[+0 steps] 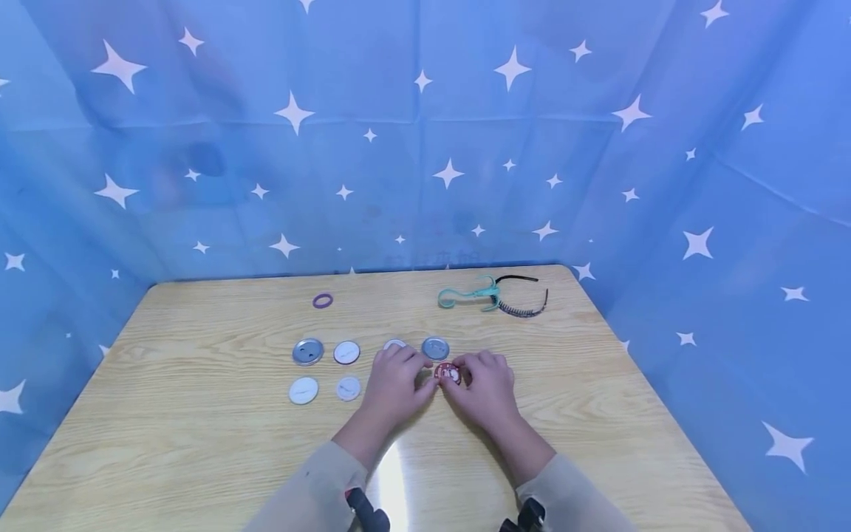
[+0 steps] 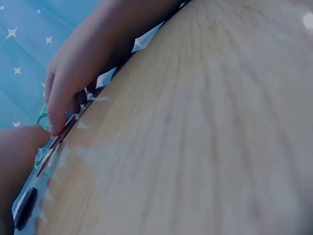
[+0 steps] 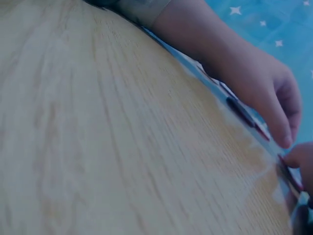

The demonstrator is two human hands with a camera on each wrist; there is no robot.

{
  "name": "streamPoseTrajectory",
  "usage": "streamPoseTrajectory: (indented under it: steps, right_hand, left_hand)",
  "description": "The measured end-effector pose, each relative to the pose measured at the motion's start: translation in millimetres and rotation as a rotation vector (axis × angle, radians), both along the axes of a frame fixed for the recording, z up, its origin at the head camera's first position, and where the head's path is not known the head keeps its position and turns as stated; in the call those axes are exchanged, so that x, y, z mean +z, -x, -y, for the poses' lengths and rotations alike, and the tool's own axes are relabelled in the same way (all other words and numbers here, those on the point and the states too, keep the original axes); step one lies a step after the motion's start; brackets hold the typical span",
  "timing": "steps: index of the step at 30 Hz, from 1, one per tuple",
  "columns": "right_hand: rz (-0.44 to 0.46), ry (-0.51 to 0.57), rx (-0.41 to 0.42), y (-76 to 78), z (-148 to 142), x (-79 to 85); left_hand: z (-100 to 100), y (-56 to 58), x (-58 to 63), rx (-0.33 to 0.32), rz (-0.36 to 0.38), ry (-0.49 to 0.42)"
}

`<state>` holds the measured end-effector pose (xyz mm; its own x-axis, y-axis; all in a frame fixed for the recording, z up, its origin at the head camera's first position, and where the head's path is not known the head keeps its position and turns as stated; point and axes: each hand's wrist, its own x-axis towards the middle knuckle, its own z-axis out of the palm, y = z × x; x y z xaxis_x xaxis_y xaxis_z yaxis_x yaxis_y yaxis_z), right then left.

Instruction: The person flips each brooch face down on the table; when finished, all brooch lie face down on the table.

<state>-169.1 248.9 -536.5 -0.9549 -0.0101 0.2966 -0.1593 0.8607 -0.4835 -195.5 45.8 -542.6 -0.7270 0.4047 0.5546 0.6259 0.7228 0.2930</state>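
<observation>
Both hands meet over a round red pin badge (image 1: 448,373) with a white picture, right of the table's middle. My left hand (image 1: 395,380) holds its left edge with thumb and forefinger. From the right, my right hand (image 1: 490,390) pinches the same badge, its thumb on the front edge. Just behind lies a silver-grey badge back (image 1: 435,348), near the left forefinger. Another pale badge (image 1: 394,343) is partly hidden behind the left hand. In the left wrist view the red badge (image 2: 62,132) appears edge-on below the right fingers.
Left of the hands lie a grey badge (image 1: 308,352) and white ones (image 1: 346,352), (image 1: 303,390), with a paler badge (image 1: 349,388) beside them. Farther back are a purple ring (image 1: 322,301), a teal hooked item (image 1: 465,293) and a dark toothed hairband (image 1: 521,312). A starry blue curtain (image 1: 399,148) hangs behind the wooden table (image 1: 199,443).
</observation>
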Motion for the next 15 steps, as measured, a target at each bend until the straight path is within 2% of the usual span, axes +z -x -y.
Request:
streamPoseTrajectory:
  steps: [7, 15]
  right_hand:
    - [0.009, 0.016, 0.039, -1.8, 2.7, 3.0]
    - [0.0, 0.059, 0.099, -1.0, 4.5, 1.9]
  left_hand:
    - [1.5, -4.6, -3.3, -0.009, 0.094, 0.072]
    - [3.0, -5.7, -2.4, 0.011, 0.136, 0.08]
